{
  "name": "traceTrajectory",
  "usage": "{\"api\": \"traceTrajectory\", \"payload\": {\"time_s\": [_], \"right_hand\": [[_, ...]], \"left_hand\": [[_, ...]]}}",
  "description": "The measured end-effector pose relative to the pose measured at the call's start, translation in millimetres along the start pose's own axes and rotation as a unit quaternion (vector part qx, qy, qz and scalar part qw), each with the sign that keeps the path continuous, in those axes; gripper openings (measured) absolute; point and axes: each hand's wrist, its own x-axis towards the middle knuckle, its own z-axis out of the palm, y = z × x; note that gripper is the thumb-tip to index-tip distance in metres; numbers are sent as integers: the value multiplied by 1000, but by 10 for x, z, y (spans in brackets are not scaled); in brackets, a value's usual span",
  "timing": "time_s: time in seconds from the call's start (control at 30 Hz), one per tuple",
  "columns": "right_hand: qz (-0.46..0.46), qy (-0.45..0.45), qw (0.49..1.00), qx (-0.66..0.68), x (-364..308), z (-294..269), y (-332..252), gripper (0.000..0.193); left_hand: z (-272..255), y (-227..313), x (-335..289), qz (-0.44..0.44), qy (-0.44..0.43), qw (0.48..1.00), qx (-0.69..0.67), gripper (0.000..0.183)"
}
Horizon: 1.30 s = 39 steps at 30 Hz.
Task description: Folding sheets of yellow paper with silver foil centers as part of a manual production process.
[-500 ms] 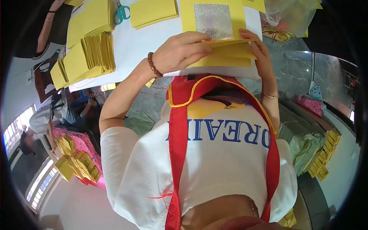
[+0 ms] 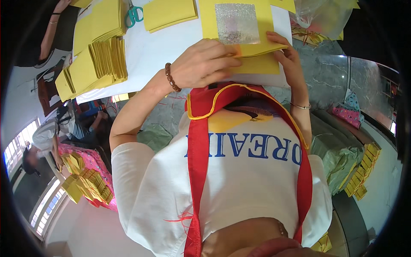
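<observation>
On the white-covered table in front of me lies yellow paper (image 2: 207,21) with a shiny silver rectangle (image 2: 236,23) on it. Its near part is lifted into a fold (image 2: 260,52), over another yellow layer (image 2: 259,65). My left hand (image 2: 206,62) has its curled fingers on the left side of this fold; part of the edge is hidden behind them. My right hand (image 2: 287,55) grips the paper's right edge between thumb and fingers.
Yellow paper stacks (image 2: 109,58) stand on the left of the table (image 2: 167,47). Teal-handled scissors (image 2: 134,16) lie beside a flat yellow pile (image 2: 170,15). A clear plastic bag (image 2: 319,17) is at the far right. Another person's arm (image 2: 50,32) shows at the far left.
The raised edge of the yellow paper has come nearer to me on its left side. My left hand's fingers have shifted along it; the right hand has stayed nearly in place.
</observation>
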Motion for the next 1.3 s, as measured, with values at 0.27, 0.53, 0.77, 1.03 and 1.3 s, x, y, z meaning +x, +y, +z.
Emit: {"api": "traceTrajectory", "payload": {"time_s": [0.27,0.53,0.77,1.03,1.3], "right_hand": [[11,4,1000,0,9,4,-9,28],[11,-2,1000,22,16,-10,4,30],[-17,-57,993,106,-32,-61,37,47],[47,18,999,5,33,18,0,40],[14,18,999,43,59,7,78,21]], "left_hand": [[3,-9,2,-38,-4,999,-20,43],[-47,-16,21,-29,14,999,-41,19],[-53,-53,21,-100,14,994,-39,15],[0,-54,-26,-158,69,980,-98,41],[120,-228,-60,-221,151,963,-14,73]]}}
